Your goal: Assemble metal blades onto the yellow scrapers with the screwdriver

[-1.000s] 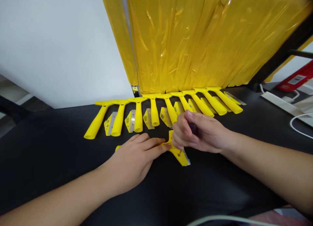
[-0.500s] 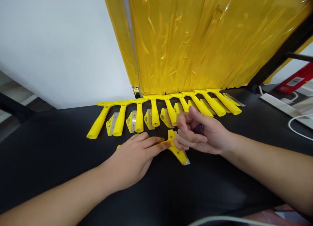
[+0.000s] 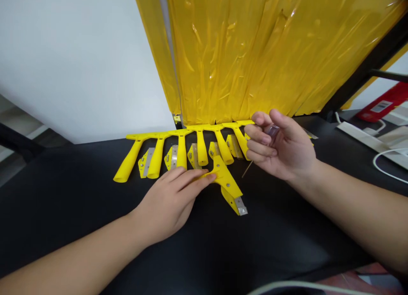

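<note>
Head view showed the black table bearing a row of yellow handles, with bladed plates lying between them. Half a second earlier, one scraper handle had covered its backing plate; now it was lifted and shifted forward, exposing plate and blade on the table, though whether they still touched could not be told. The left hand pinched that handle narrowly near its head, hiding most of its grip. The right hand had drawn up and back, fingers curled round a thin-shafted tool, and blocked the row's right end. Yellow sheeting hung behind; a red box lay far right.
</note>
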A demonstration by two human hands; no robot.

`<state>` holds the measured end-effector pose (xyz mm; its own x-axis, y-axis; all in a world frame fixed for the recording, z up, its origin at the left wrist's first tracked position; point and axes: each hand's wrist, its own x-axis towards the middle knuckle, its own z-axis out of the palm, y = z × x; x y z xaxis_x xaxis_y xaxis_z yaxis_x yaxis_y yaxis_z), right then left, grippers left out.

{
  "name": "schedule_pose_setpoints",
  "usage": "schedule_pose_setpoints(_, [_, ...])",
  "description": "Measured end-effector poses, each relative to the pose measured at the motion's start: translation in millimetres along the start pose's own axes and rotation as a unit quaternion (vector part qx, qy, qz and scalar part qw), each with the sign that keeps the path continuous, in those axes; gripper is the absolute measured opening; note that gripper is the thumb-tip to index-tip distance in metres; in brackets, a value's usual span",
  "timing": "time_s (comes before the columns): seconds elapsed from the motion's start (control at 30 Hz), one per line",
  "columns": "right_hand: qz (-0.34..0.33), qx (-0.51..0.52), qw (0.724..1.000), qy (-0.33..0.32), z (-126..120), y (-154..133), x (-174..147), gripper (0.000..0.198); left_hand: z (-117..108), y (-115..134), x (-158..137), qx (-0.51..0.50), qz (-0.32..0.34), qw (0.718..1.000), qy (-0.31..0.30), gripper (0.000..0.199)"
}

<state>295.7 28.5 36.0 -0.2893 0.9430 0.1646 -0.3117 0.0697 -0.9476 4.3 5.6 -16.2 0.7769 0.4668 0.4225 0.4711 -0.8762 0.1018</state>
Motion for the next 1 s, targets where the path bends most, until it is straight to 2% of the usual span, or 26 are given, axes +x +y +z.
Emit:
schedule_pose_setpoints(0.1, [-0.02, -0.042, 0.999, 0.004, -5, 2, 2, 0.025, -2, 0, -1, 0.01, -0.012, 0.999, 0.041, 0.053])
schedule_pose_setpoints(0.2, [-0.035, -0.137, 0.99, -0.02, -4, 7, 0, 0.022, -3, 1, -1, 0.018, -0.013, 0.998, 0.056, 0.054])
schedule_pose_setpoints(0.37, [-0.04, -0.275, 0.958, -0.065, 5, 12, -9, 0.022, -4, 1, 1, 0.038, 0.011, 0.998, 0.047, 0.051])
schedule_pose_setpoints(0.5, [-0.029, -0.331, 0.942, -0.052, 10, 17, -15, 0.022, -6, 4, 3, 0.044, 0.032, 0.998, 0.032, 0.05])
schedule_pose_setpoints(0.57, [-0.013, -0.345, 0.937, -0.048, 11, 21, -17, 0.024, -7, 5, 3, 0.051, 0.039, 0.998, 0.026, 0.05])
schedule_pose_setpoints(0.7, [0.001, -0.328, 0.941, -0.081, 10, 32, -20, 0.026, -7, 6, 0, 0.063, 0.047, 0.997, 0.009, 0.054])
schedule_pose_setpoints(1.0, [0.009, -0.32, 0.944, -0.078, 11, 44, -18, 0.013, -5, 4, 0, 0.075, 0.053, 0.996, 0.004, 0.055])
